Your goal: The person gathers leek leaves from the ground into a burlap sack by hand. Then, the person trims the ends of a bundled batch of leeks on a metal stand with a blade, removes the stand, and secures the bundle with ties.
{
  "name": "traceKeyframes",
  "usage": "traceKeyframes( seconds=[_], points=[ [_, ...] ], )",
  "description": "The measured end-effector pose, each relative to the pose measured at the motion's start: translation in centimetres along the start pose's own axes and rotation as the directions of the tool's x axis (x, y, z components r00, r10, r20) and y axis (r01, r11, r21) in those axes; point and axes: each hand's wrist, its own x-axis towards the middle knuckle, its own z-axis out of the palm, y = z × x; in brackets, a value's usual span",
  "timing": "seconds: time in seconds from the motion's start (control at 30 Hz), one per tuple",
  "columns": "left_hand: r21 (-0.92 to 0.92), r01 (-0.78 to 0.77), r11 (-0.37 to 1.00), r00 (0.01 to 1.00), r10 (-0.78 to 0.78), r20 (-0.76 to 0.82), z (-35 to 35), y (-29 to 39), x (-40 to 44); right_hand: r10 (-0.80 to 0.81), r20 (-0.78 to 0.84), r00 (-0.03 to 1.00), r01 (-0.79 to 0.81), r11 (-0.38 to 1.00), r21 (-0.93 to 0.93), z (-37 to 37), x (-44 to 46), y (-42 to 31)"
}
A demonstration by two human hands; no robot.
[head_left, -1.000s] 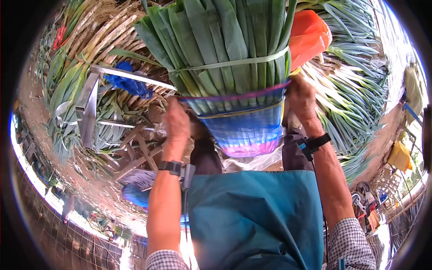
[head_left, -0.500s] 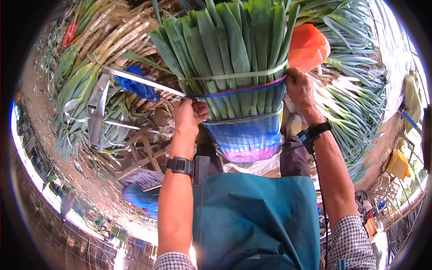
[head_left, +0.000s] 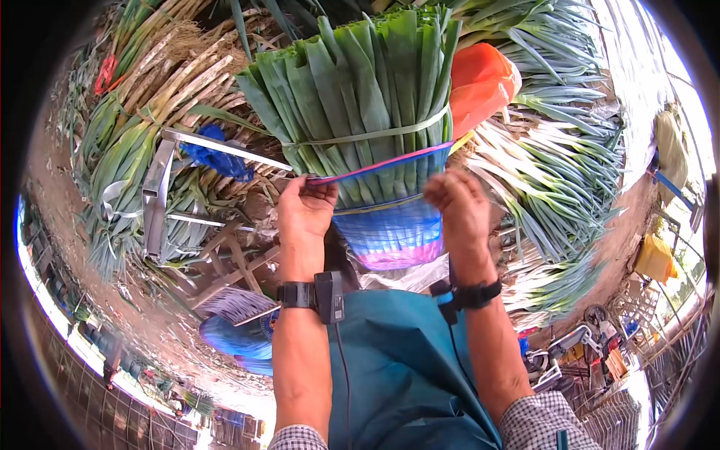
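A large bundle of green leeks (head_left: 352, 82), cut flat at the top and tied with a pale green band (head_left: 375, 136), stands in a blue plastic bag (head_left: 386, 232) with a pink rim. My left hand (head_left: 306, 210) is closed, pinching the bag's rim at its left corner. Beside the bag's right side is my right hand (head_left: 461, 206), with its fingers curled together below the rim. Whether anything is between those fingers is hidden. The leeks' lower ends are inside the bag.
Loose leeks lie in piles on the left (head_left: 124, 150) and right (head_left: 555, 165). A metal frame (head_left: 157, 191) stands left of the bag, near a crumpled blue plastic piece (head_left: 217, 154). An orange plastic bag (head_left: 480, 82) sits at the bundle's right. A blue round object (head_left: 232, 337) lies lower left.
My right hand has let go of the rim's right corner and moved down and left. My left hand stays at the left corner. The bundle appears slightly further left and tilted.
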Motion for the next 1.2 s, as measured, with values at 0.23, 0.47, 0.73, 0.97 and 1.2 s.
traceKeyframes(
  seconds=[0.23,0.47,0.73,0.97,1.2],
  points=[
    [0.187,0.038,0.982,0.990,-0.062,0.124,-0.7,0.7,-0.8,0.325,-0.010,0.946,-0.323,0.943,0.087,9.8,2.0,5.3],
    [0.809,-0.481,0.337,0.810,0.525,0.262,5.8,0.6,-6.6,0.312,-0.018,0.950,-0.295,0.914,0.279,8.6,0.0,4.9],
    [0.142,-0.602,-0.786,0.337,-0.089,0.937,23.8,6.8,0.8,0.215,-0.035,0.976,-0.197,0.941,0.274,9.5,-0.8,5.3],
    [0.299,-0.634,-0.713,0.672,-0.316,0.670,23.8,6.6,4.9,0.060,-0.496,0.866,-0.181,0.963,-0.199,14.5,5.5,6.2],
    [0.275,-0.594,-0.756,0.681,-0.292,0.672,23.7,6.5,5.0,0.138,-0.462,0.876,-0.091,0.988,0.123,14.6,4.2,6.3]
  ],
)
